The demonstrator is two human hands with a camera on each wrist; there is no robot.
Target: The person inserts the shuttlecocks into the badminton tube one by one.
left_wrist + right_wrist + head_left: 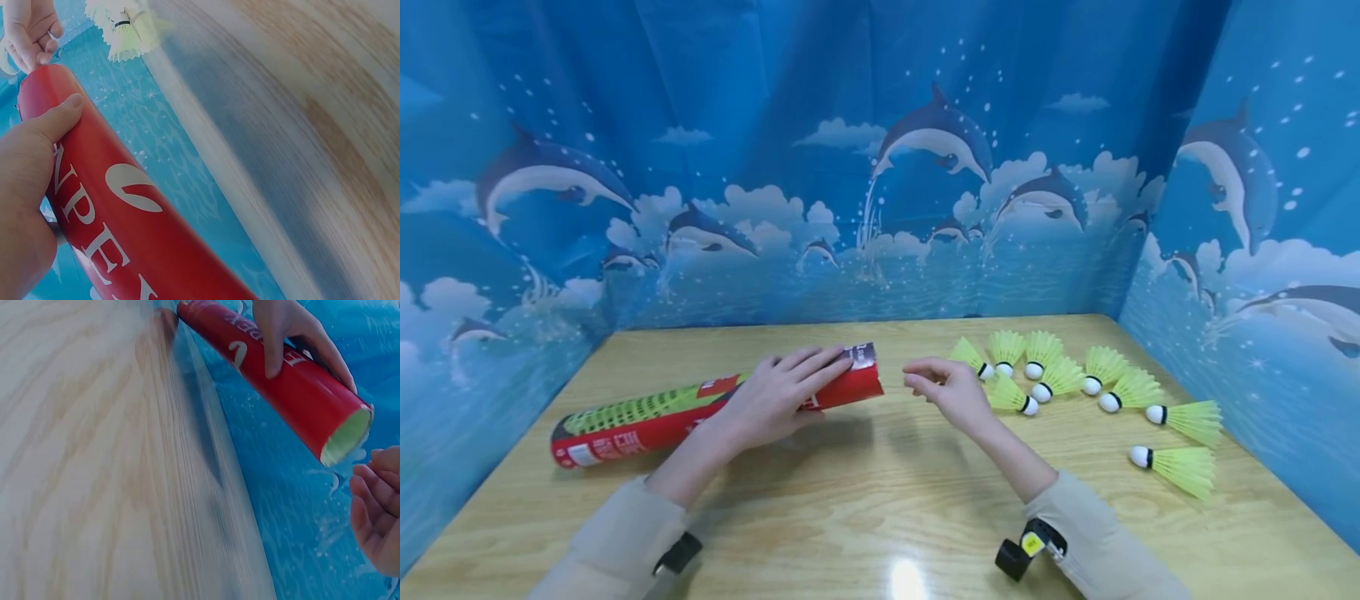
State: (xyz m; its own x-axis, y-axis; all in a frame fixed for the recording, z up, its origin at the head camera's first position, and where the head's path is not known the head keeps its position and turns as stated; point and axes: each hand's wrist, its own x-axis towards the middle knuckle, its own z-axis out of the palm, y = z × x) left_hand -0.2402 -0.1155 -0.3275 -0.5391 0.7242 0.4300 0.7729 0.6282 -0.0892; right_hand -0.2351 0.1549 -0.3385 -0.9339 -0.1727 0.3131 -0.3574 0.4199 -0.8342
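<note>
Left grip point(778, 392): fingers curled over a red tube point(632, 423), thumb on the near side. The hold is near the tube's open end, so most of the length runs out to the left of the hand, past the wrist. A short stretch of tube shows beyond the fingers on the right.

Tube lies at a slant over the left half of the counter point(850, 508), open end raised with a shadow beneath. Its left end seems to rest on the wood, though the contact is hard to make out. Pale inside shows at the mouth in the right wrist view; white letters along the red side.

Right grip point(953, 396): just off the mouth of the tube, apart from it. Fingers loosely bent, thumb near the index finger, holding nothing that can be seen.

Nine yellow shuttlecocks point(1130, 389) with white tips and dark bands lie on the right part of the counter. Most sit in a loose cluster beyond and beside the right grip; one lies nearer the person.

Blue curtain point(775, 275) printed with dolphins stands behind and along both sides.
</note>
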